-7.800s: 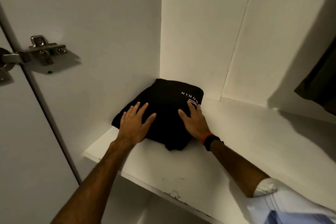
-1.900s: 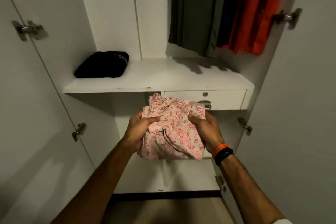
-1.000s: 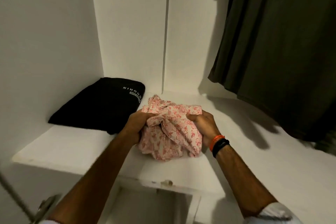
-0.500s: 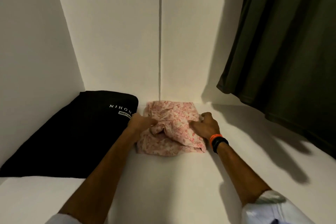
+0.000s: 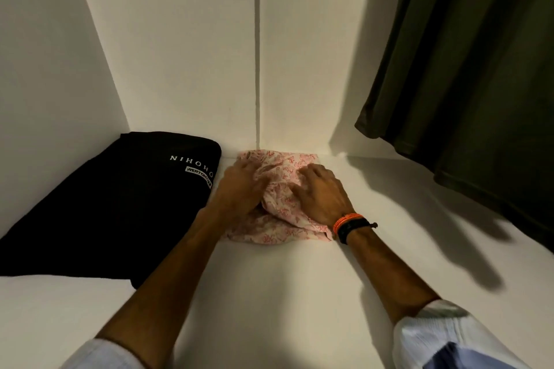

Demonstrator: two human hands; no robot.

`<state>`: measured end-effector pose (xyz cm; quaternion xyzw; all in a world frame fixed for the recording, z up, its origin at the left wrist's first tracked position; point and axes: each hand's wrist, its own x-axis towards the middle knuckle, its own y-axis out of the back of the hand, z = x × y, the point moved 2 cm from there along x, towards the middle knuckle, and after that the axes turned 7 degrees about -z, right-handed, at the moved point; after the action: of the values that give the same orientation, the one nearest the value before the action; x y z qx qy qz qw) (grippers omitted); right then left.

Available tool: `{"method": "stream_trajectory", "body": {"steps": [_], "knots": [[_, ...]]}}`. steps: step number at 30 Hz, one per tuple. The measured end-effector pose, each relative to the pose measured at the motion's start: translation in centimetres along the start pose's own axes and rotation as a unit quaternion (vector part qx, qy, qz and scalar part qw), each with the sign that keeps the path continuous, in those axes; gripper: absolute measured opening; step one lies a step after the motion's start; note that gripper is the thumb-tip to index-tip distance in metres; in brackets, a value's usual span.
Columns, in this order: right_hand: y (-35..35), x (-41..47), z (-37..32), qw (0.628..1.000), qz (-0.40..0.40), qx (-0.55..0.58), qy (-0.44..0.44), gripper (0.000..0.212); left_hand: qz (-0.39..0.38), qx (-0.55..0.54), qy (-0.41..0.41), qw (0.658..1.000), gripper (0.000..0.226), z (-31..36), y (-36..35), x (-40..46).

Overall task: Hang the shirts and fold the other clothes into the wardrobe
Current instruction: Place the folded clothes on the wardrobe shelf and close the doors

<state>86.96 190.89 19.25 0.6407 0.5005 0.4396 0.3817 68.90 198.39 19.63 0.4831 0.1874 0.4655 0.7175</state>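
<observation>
Head view of a wardrobe shelf [image 5: 284,293]. At centre frame a folded pink patterned garment [image 5: 278,213] lies on the shelf against the back wall [image 5: 186,54], just beside a folded black garment [image 5: 120,204] that fills the left of the frame; whether the two touch cannot be told. Both hands rest on top of the pink bundle: the left hand [image 5: 239,186] on its left half, the right hand [image 5: 323,195] on its right half, fingers extended and laid flat on the cloth, slightly spread, pinching nothing. The cloth lies under the fingers and palms, with a loose hem showing toward the lower edge of the bundle, nearest the viewer. Risk, as judged: the bundle looks rumpled and thick, so it may spring open or slump once the pressure is lifted, and a sideways drag of either hand could pull the top fold apart. A dark green hanging garment [image 5: 467,69] occupies the upper right, well apart from the hands.
</observation>
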Motion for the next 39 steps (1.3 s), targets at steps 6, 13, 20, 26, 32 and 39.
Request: {"method": "stream_trajectory", "body": {"steps": [6, 13, 20, 26, 32, 39], "knots": [[-2.1, 0.3, 0.5, 0.995, -0.088, -0.036, -0.007, 0.069, -0.055, 0.082, 0.009, 0.995, 0.098, -1.0, -2.9, -1.3], [-1.9, 0.0, 0.2, 0.995, -0.092, -0.018, -0.013, 0.070, -0.028, 0.067, -0.001, 0.997, 0.091, -0.9, -2.7, -1.6], [-1.2, -1.2, -0.4, 0.996, -0.068, 0.040, -0.037, 0.066, -0.067, 0.066, 0.004, 0.996, 0.066, -0.7, -2.4, -1.3], [-0.7, -4.0, -0.9, 0.996, -0.008, 0.083, -0.037, 0.055, -0.080, 0.042, 0.014, 0.996, 0.075, -0.8, -1.9, -2.7], [0.3, -7.3, -2.3, 0.992, 0.031, 0.114, -0.041, 0.050, -0.057, -0.006, -0.005, 0.998, 0.060, 0.6, -0.3, -6.4], [2.3, -13.4, -4.5, 0.989, 0.054, 0.132, -0.034, 0.050, 0.001, -0.027, -0.037, 0.999, 0.051, 3.8, 2.0, -13.3]]}}
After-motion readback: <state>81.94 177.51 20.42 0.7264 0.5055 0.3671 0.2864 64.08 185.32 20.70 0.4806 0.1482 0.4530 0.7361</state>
